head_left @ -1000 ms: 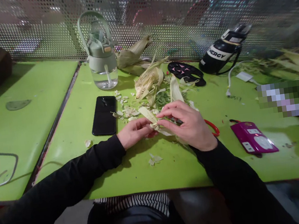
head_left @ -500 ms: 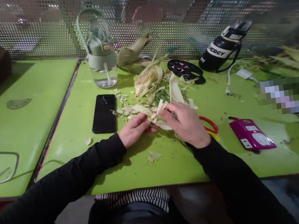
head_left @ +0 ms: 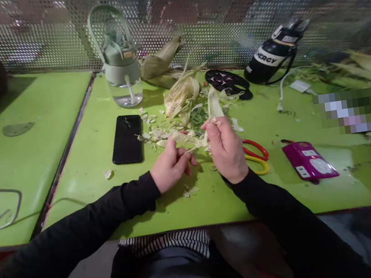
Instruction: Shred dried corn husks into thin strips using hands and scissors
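Both my hands are closed on pale strips of corn husk [head_left: 202,142] that look knotted together between them. My left hand [head_left: 171,164] pinches the strip ends between thumb and fingers. Wrapped round the other side of the strips is my right hand [head_left: 227,151], with its thumb on top. Scissors with red and yellow handles [head_left: 256,149] lie beside my right hand, their blades mostly hidden behind it. Just beyond my hands are husk scraps [head_left: 157,136], a bundle of dried husk [head_left: 181,94] and a wide upright husk piece [head_left: 214,102].
A black phone [head_left: 126,139] and a clear water bottle [head_left: 124,83] stand to the left. Rightward are a black flask [head_left: 269,59], a black pink-marked object [head_left: 227,82], a purple power socket [head_left: 309,160] and more husks [head_left: 365,67]. A perforated metal screen [head_left: 64,36] closes the back.
My hands have moved apart, stretching the husk strips between them. My right hand has turned more upright and closed tighter. More of the scissors' handles shows. The view has shifted slightly.
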Action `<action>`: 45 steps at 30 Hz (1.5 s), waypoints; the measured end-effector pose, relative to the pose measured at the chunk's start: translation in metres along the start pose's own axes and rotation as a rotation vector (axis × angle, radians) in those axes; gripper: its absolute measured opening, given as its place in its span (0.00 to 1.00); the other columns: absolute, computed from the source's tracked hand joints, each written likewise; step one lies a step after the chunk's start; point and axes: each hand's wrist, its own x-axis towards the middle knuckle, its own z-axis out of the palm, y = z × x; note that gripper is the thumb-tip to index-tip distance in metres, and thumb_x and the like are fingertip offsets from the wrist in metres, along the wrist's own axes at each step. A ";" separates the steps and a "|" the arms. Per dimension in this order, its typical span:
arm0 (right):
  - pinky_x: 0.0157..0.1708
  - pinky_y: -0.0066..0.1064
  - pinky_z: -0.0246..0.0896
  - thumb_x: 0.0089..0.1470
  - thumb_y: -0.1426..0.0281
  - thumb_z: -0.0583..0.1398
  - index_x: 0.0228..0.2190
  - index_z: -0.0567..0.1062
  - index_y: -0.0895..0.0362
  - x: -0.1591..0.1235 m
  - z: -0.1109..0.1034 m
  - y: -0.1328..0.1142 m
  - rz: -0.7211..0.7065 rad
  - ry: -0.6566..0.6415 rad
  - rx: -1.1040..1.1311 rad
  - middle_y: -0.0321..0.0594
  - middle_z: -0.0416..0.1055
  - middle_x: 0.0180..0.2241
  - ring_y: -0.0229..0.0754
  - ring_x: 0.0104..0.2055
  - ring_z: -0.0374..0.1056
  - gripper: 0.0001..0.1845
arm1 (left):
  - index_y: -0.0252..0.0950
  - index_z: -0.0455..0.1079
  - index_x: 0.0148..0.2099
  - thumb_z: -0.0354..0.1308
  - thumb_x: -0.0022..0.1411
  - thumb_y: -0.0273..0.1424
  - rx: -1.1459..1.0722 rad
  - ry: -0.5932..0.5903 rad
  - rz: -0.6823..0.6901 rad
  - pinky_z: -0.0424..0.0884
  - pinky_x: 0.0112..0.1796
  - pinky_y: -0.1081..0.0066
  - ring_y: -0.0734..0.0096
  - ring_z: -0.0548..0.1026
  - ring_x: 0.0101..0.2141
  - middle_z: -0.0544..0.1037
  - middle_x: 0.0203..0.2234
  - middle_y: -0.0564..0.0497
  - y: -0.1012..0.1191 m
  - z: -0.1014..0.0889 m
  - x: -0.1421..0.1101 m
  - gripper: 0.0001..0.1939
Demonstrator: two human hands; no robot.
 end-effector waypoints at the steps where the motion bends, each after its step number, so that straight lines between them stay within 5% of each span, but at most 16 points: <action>1: 0.22 0.29 0.54 0.67 0.61 0.48 0.36 0.68 0.53 0.001 0.000 0.001 -0.001 0.021 0.005 0.32 0.64 0.22 0.36 0.20 0.59 0.14 | 0.36 0.49 0.58 0.49 0.67 0.27 -0.026 -0.021 -0.017 0.65 0.24 0.77 0.81 0.69 0.19 0.72 0.26 0.57 0.000 0.000 0.000 0.20; 8: 0.30 0.31 0.64 0.66 0.61 0.49 0.36 0.68 0.53 0.001 0.006 0.007 -0.102 -0.106 0.034 0.37 0.74 0.30 0.39 0.29 0.70 0.13 | 0.32 0.60 0.52 0.49 0.68 0.34 0.106 -0.041 0.031 0.70 0.40 0.68 0.73 0.74 0.31 0.76 0.31 0.49 0.006 -0.007 -0.001 0.13; 11: 0.33 0.31 0.66 0.66 0.62 0.51 0.38 0.70 0.53 -0.002 0.008 0.005 -0.120 -0.140 0.025 0.39 0.77 0.33 0.39 0.32 0.73 0.11 | 0.32 0.63 0.50 0.45 0.69 0.31 0.181 -0.010 0.028 0.68 0.35 0.70 0.75 0.69 0.26 0.71 0.26 0.53 0.008 -0.009 0.001 0.11; 15: 0.35 0.31 0.69 0.65 0.63 0.52 0.41 0.72 0.53 -0.004 0.007 0.000 -0.089 -0.132 0.076 0.40 0.79 0.38 0.41 0.38 0.76 0.12 | 0.32 0.66 0.45 0.56 0.64 0.34 0.314 -0.002 0.081 0.63 0.28 0.73 0.77 0.61 0.23 0.65 0.23 0.58 0.007 -0.007 0.006 0.11; 20: 0.29 0.30 0.65 0.65 0.63 0.52 0.39 0.74 0.53 -0.004 0.003 -0.005 -0.078 -0.109 0.064 0.38 0.78 0.34 0.37 0.29 0.71 0.13 | 0.33 0.67 0.41 0.59 0.62 0.38 0.323 -0.010 0.136 0.63 0.28 0.74 0.78 0.64 0.23 0.70 0.24 0.55 0.005 -0.007 0.009 0.13; 26: 0.21 0.29 0.56 0.64 0.58 0.53 0.40 0.72 0.53 -0.002 -0.003 0.001 0.019 -0.110 0.166 0.31 0.68 0.22 0.34 0.21 0.59 0.14 | 0.34 0.66 0.34 0.57 0.62 0.38 0.403 -0.008 0.146 0.51 0.20 0.75 0.81 0.53 0.17 0.56 0.14 0.62 0.011 -0.008 0.004 0.12; 32: 0.24 0.29 0.60 0.62 0.58 0.56 0.41 0.71 0.52 0.000 -0.007 0.002 0.020 -0.106 0.298 0.35 0.73 0.32 0.35 0.25 0.64 0.13 | 0.34 0.66 0.35 0.60 0.58 0.37 0.419 0.062 0.200 0.58 0.22 0.77 0.80 0.61 0.19 0.66 0.18 0.59 0.019 -0.015 0.006 0.11; 36: 0.20 0.29 0.55 0.63 0.56 0.54 0.42 0.71 0.53 0.001 -0.011 0.002 0.032 -0.181 0.249 0.30 0.66 0.23 0.34 0.19 0.57 0.15 | 0.34 0.67 0.36 0.59 0.60 0.38 0.438 0.008 0.181 0.60 0.23 0.76 0.79 0.63 0.21 0.67 0.20 0.57 0.020 -0.025 0.009 0.12; 39: 0.23 0.31 0.60 0.63 0.54 0.54 0.49 0.69 0.54 0.007 -0.013 0.005 -0.109 -0.132 0.145 0.33 0.67 0.26 0.37 0.24 0.62 0.20 | 0.33 0.68 0.39 0.55 0.62 0.38 0.447 -0.069 0.192 0.60 0.22 0.75 0.78 0.61 0.20 0.63 0.18 0.58 0.016 -0.031 0.012 0.12; 42: 0.44 0.45 0.65 0.58 0.51 0.58 0.52 0.68 0.53 0.011 -0.012 0.006 -0.420 -0.069 0.002 0.43 0.71 0.46 0.48 0.47 0.67 0.27 | 0.33 0.67 0.36 0.52 0.63 0.34 0.488 -0.199 0.224 0.65 0.26 0.73 0.76 0.64 0.23 0.67 0.21 0.55 0.012 -0.031 0.013 0.09; 45: 0.49 0.48 0.60 0.56 0.57 0.62 0.41 0.76 0.50 0.009 -0.009 0.005 -0.557 -0.200 -0.078 0.40 0.73 0.44 0.50 0.50 0.64 0.14 | 0.33 0.66 0.33 0.51 0.61 0.28 0.597 -0.272 0.221 0.67 0.30 0.72 0.75 0.67 0.25 0.70 0.24 0.53 0.011 -0.027 0.009 0.05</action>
